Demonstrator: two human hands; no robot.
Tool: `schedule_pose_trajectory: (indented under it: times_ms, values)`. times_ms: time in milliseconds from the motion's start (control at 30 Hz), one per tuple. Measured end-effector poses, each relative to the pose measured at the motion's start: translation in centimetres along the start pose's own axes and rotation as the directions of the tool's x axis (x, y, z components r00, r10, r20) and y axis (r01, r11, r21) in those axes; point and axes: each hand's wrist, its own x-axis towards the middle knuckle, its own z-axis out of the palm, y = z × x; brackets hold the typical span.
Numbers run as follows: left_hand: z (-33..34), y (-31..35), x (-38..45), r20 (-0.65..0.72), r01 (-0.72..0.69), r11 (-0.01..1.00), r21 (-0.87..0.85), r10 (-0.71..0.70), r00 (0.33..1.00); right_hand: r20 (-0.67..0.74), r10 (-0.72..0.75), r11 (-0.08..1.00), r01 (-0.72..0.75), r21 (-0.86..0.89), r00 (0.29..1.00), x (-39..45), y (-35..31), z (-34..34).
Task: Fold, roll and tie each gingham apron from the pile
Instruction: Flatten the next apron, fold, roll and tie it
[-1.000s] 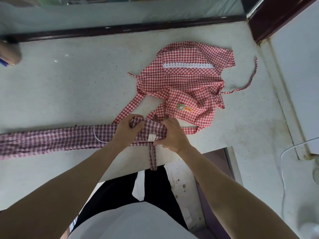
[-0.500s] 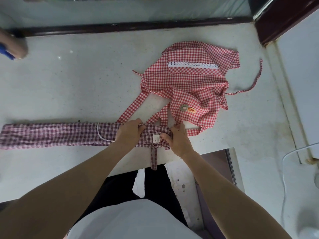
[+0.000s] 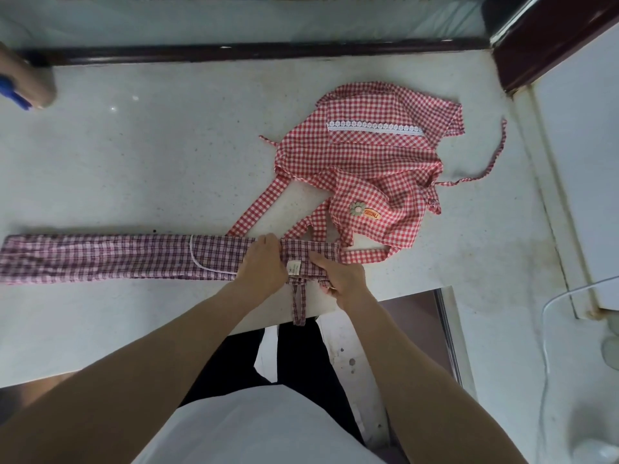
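Purple gingham apron point(image 3: 127, 257), folded into a long narrow strip, lies flat along the near edge of the pale counter point(image 3: 150, 162). Its right end sits under both hands, and a thin strap point(image 3: 299, 304) from that end hangs over the counter's edge. The left hand point(image 3: 263, 262) presses down on the strip, fingers close together and bent over its far edge. The right hand point(image 3: 338, 274) holds the strip's right end beside a small white label point(image 3: 294, 267), its fingers curled round the cloth there. Just beyond that end lies a red gingham apron point(image 3: 371, 162), crumpled, with white lace trim point(image 3: 373, 126) and loose ties; one tie touches the strip. Far left of the strip, at the counter's back, rests a brown roll point(image 3: 31, 83) with a blue part.
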Motion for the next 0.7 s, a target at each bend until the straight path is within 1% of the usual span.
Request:
schedule_pose_trajectory:
  times_ms: [33,67,100,133,167,233,300,333,367,400,467,500,567,633,700]
  values:
    - [-0.1,0.1,0.3,0.022,0.038,0.998,-0.054,-0.037,0.999,-0.031,-0.012,1.000,0.012,0.025,0.999,-0.1,-0.3,0.0]
    - [-0.2,0.2,0.6,0.076,0.123,0.984,-0.132,-0.114,0.991,-0.078,-0.044,0.998,0.047,0.044,0.996,-0.3,-0.6,0.1]
    - [-0.2,0.3,0.9,0.141,0.213,0.948,-0.237,-0.183,0.973,-0.133,-0.083,0.992,0.095,0.084,0.988,-0.6,-0.9,0.3]
    - [-0.3,0.7,1.2,0.212,0.303,0.890,-0.341,-0.241,0.947,-0.169,-0.112,0.982,0.135,0.130,0.979,-1.1,-1.2,0.5]
    - [-0.2,1.4,1.2,0.268,0.364,0.825,-0.432,-0.268,0.926,-0.186,-0.132,0.972,0.164,0.169,0.974,-1.7,-1.6,0.7]
    - [-0.4,3.2,0.6,0.340,0.414,0.672,-0.615,-0.248,0.907,-0.182,-0.221,0.948,0.255,0.191,0.958,-2.9,-2.2,0.9]
    - [-0.9,4.2,-0.1,0.447,0.479,0.448,-0.755,-0.182,0.876,-0.138,-0.350,0.919,0.369,0.141,0.926,-4.4,-2.7,0.9]
    - [-1.3,4.3,-0.3,0.507,0.519,0.342,-0.783,-0.131,0.852,-0.119,-0.412,0.901,0.424,0.096,0.903,-4.8,-2.8,0.7]
    - [-1.7,4.0,-0.5,0.556,0.556,0.267,-0.787,-0.083,0.827,-0.092,-0.457,0.885,0.463,0.050,0.885,-5.2,-2.8,0.5]
    - [-2.1,3.5,-0.5,0.589,0.582,0.233,-0.779,-0.048,0.807,-0.043,-0.487,0.873,0.487,-0.002,0.872,-5.4,-2.8,0.6]
    - [-2.6,2.2,-0.7,0.626,0.610,0.202,-0.766,0.020,0.779,0.104,-0.492,0.861,0.500,-0.088,0.865,-6.0,-2.7,1.1]
    - [-2.9,1.8,-0.9,0.627,0.608,0.181,-0.773,0.073,0.776,0.185,-0.463,0.867,0.486,-0.111,0.867,-6.1,-2.6,1.6]
    - [-3.3,1.1,-1.3,0.598,0.576,0.165,-0.800,0.160,0.785,0.322,-0.421,0.861,0.485,-0.152,0.848,-6.3,-2.3,2.4]
    - [-3.5,0.2,-1.7,0.577,0.542,0.229,-0.809,0.132,0.806,0.385,-0.409,0.843,0.504,-0.188,0.827,-6.4,-2.0,2.9]
    - [-3.9,-0.8,-1.9,0.557,0.516,0.322,-0.794,0.044,0.829,0.413,-0.398,0.848,0.500,-0.176,0.819,-6.0,-2.0,2.9]
